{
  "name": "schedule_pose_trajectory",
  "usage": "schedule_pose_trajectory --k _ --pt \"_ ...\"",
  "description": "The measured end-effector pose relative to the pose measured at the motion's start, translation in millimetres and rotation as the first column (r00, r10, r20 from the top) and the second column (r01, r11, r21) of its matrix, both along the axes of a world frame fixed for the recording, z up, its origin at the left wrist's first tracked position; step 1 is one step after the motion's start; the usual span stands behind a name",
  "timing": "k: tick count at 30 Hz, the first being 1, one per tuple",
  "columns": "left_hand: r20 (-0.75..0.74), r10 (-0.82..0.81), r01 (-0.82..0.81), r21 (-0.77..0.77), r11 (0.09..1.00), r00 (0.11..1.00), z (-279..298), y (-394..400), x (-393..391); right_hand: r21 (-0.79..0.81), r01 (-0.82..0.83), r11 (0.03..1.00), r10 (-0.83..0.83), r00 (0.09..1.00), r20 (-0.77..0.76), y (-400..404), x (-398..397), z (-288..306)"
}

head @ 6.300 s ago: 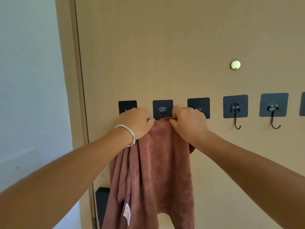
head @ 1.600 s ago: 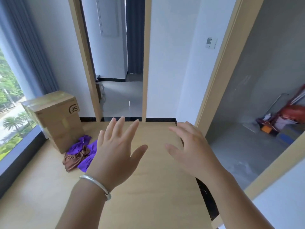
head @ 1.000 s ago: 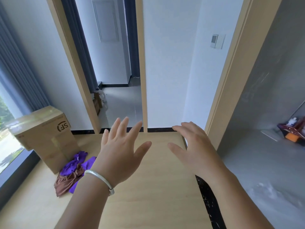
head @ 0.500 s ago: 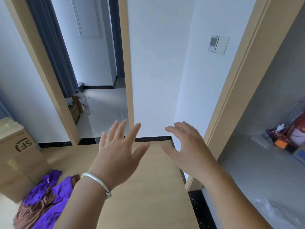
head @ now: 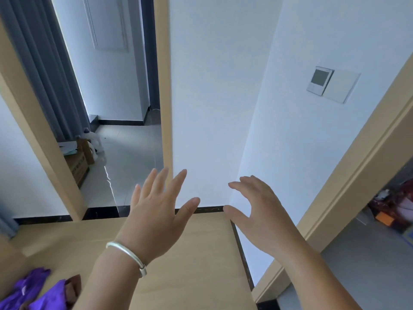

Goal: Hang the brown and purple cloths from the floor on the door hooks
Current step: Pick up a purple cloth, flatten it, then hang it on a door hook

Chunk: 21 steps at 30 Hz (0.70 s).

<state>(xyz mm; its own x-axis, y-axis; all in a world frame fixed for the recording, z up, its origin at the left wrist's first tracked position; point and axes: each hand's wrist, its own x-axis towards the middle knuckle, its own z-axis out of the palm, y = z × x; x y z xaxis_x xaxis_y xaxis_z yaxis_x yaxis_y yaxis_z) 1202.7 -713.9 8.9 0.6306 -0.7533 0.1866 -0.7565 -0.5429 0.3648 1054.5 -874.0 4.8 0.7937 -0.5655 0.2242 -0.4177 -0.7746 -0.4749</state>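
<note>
A heap of purple cloth (head: 26, 291) lies on the wooden floor (head: 190, 276) at the bottom left corner, with a brown cloth (head: 74, 287) poking out of it. My left hand (head: 156, 213), with a silver bangle at the wrist, is held out in front of me, fingers spread and empty. My right hand (head: 257, 211) is beside it, fingers apart, also empty. Both hands are well above and to the right of the cloths. The door with the hooks is out of view.
An open doorway (head: 125, 153) straight ahead leads to a tiled room with a cardboard box (head: 78, 164) and a white jug. A white wall with a thermostat panel (head: 319, 80) is in the middle. At right, another doorway (head: 380, 242) opens onto a grey floor with clutter.
I turned away from the door after hanging a brown cloth. In the last second the view has swung right and closer, so the cloth heap slid to the bottom left corner. Both hands stay empty.
</note>
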Motion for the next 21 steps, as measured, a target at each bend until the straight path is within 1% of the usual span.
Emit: schedule_pose_trajectory --k 4,9,12,16,21 --pt "0.011 0.012 -0.012 0.004 1.0 1.0 -2.1 -44.2 34.9 0.01 -0.022 1.0 0.022 1.0 0.011 -48.2 38.6 -5.5" --pt "0.056 0.066 -0.067 0.01 0.998 0.996 -5.5 -112.2 76.8 -0.017 -0.096 0.995 0.097 0.994 0.059 -123.1 99.1 -15.8" --pt "0.082 0.127 -0.129 0.023 0.991 0.989 -4.3 -155.1 104.4 -0.019 -0.15 0.989 0.151 0.986 0.07 -173.4 134.4 -14.3" --pt "0.071 0.196 -0.198 0.036 0.979 0.978 -2.1 -208.0 137.2 -0.026 -0.193 0.981 0.195 0.977 0.082 -238.6 176.0 -6.0" --pt "0.054 0.29 -0.291 0.016 0.957 0.956 -5.4 -246.5 168.7 -0.007 -0.288 0.958 0.287 0.955 0.076 -287.8 230.3 -3.6"
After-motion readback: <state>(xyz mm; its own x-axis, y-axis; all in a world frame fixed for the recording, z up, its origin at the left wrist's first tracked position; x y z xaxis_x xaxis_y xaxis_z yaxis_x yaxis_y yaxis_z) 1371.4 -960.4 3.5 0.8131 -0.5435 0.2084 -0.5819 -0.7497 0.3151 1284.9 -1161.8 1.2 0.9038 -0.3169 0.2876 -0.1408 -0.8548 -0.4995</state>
